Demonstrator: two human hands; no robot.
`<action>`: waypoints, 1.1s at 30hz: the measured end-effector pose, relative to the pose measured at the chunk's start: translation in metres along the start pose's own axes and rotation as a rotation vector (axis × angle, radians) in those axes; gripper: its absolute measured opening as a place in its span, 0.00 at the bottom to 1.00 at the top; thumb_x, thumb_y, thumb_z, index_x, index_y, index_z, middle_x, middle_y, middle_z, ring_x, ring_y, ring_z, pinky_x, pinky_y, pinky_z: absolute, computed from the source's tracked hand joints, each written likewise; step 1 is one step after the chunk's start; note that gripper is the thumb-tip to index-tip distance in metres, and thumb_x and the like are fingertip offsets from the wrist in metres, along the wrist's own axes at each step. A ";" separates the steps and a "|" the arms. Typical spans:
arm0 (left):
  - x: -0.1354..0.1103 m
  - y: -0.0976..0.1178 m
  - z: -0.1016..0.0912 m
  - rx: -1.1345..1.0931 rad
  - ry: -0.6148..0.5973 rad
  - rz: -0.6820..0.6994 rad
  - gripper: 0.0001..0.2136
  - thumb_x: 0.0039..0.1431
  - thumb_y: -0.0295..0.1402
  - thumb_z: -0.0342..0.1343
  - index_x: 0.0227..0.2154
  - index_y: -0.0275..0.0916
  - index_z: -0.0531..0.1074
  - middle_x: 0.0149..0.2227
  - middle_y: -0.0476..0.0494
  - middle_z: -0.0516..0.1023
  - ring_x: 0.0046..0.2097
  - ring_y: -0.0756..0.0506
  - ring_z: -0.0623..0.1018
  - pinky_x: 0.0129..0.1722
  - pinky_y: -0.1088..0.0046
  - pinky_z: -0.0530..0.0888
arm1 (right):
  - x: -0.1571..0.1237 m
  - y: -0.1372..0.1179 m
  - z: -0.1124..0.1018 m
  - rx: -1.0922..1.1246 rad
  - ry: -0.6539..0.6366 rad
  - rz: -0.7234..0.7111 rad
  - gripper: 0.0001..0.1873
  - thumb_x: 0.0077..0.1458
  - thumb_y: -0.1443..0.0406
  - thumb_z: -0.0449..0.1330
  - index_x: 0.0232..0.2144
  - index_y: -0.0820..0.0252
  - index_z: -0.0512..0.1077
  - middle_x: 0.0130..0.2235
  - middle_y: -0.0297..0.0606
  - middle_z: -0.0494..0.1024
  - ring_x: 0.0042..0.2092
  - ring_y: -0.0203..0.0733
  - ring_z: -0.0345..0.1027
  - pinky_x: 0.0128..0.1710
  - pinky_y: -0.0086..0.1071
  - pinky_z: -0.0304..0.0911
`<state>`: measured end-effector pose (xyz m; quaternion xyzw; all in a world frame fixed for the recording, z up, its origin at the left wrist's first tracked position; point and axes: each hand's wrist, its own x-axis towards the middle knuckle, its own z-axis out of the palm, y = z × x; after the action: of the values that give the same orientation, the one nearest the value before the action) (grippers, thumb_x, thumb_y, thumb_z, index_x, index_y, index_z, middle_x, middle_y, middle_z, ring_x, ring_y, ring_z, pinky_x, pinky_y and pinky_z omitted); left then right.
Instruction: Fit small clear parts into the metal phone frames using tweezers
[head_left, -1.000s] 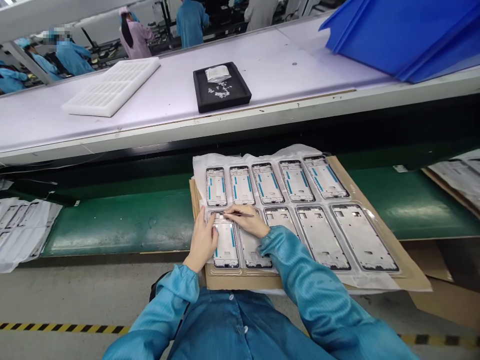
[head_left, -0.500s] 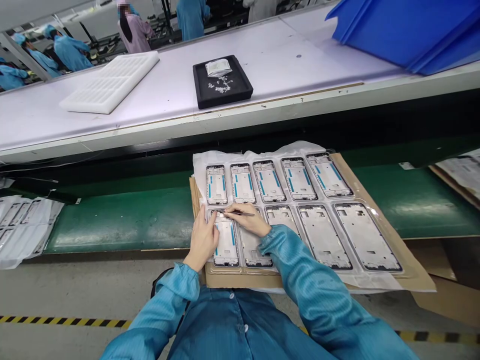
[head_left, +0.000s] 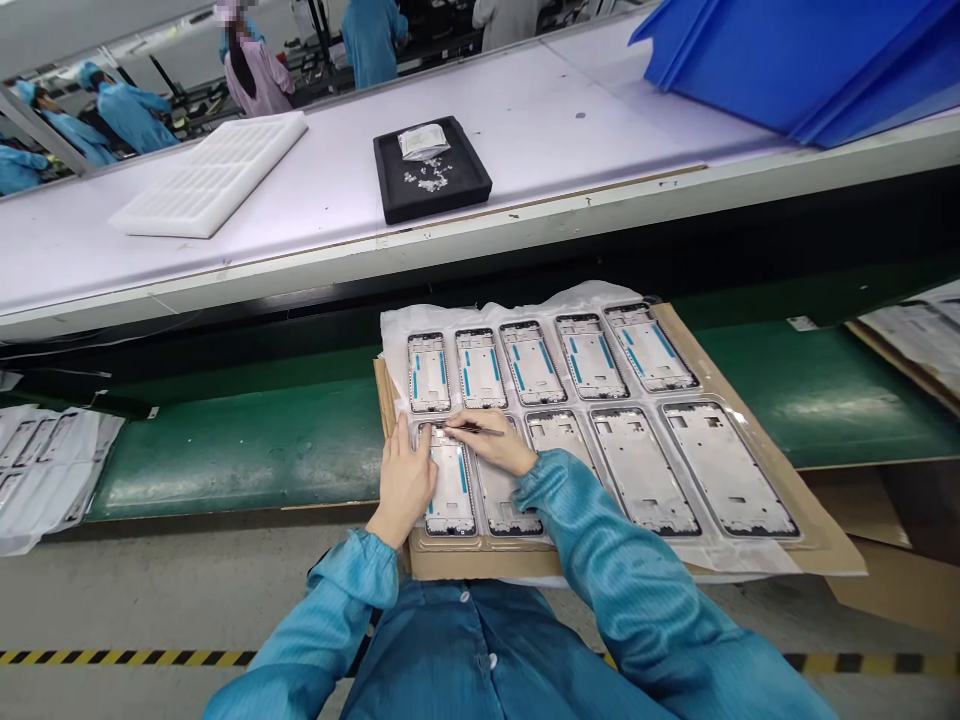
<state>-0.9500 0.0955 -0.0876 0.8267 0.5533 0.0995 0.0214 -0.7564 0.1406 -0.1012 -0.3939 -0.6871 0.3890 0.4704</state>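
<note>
Two rows of silver phone frames with black rims lie in a clear plastic tray (head_left: 555, 543). My left hand (head_left: 405, 482) rests with fingers stretched out on the left edge and upper end of the front-left phone frame (head_left: 451, 500), which has blue strips along its sides. Pinched in my right hand (head_left: 501, 443) is a thin dark pair of tweezers (head_left: 484, 431), its tip at the upper end of that same frame. What the tip touches is too small to tell. Blue strips also mark the back-row frames (head_left: 649, 348); the frames at front right (head_left: 731, 470) show none.
Cardboard (head_left: 817, 530) lies under the tray on a green shelf (head_left: 247, 450). Above, a white bench (head_left: 322, 200) holds a black tray (head_left: 480, 188) with a packet and small clear pieces, a white slotted tray (head_left: 202, 185) and a blue bin (head_left: 787, 70). Several people work beyond.
The view has shifted slightly. Both hands stay at the upper end of the same frame, the tweezers still in my right hand.
</note>
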 end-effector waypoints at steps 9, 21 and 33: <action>0.001 0.001 0.001 -0.011 0.006 0.012 0.25 0.63 0.25 0.51 0.63 0.32 0.64 0.69 0.19 0.56 0.67 0.30 0.65 0.60 0.51 0.69 | 0.000 -0.004 -0.003 -0.039 -0.007 0.035 0.14 0.61 0.56 0.64 0.30 0.57 0.80 0.31 0.38 0.83 0.33 0.43 0.77 0.35 0.34 0.73; 0.000 0.000 0.000 -0.108 0.005 -0.036 0.25 0.62 0.24 0.51 0.63 0.35 0.64 0.70 0.23 0.54 0.68 0.30 0.63 0.61 0.49 0.69 | -0.003 -0.004 -0.007 -0.078 -0.071 -0.100 0.14 0.65 0.55 0.60 0.36 0.56 0.80 0.36 0.41 0.84 0.38 0.44 0.79 0.42 0.35 0.76; -0.003 -0.005 0.007 -0.201 0.065 -0.027 0.24 0.63 0.24 0.48 0.62 0.35 0.66 0.72 0.29 0.51 0.70 0.31 0.60 0.63 0.51 0.69 | 0.003 0.001 -0.003 0.004 -0.058 0.052 0.17 0.62 0.51 0.62 0.32 0.57 0.81 0.33 0.38 0.84 0.35 0.43 0.78 0.38 0.35 0.74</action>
<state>-0.9543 0.0955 -0.0951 0.8093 0.5520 0.1809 0.0876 -0.7540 0.1446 -0.1004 -0.3995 -0.6893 0.4136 0.4407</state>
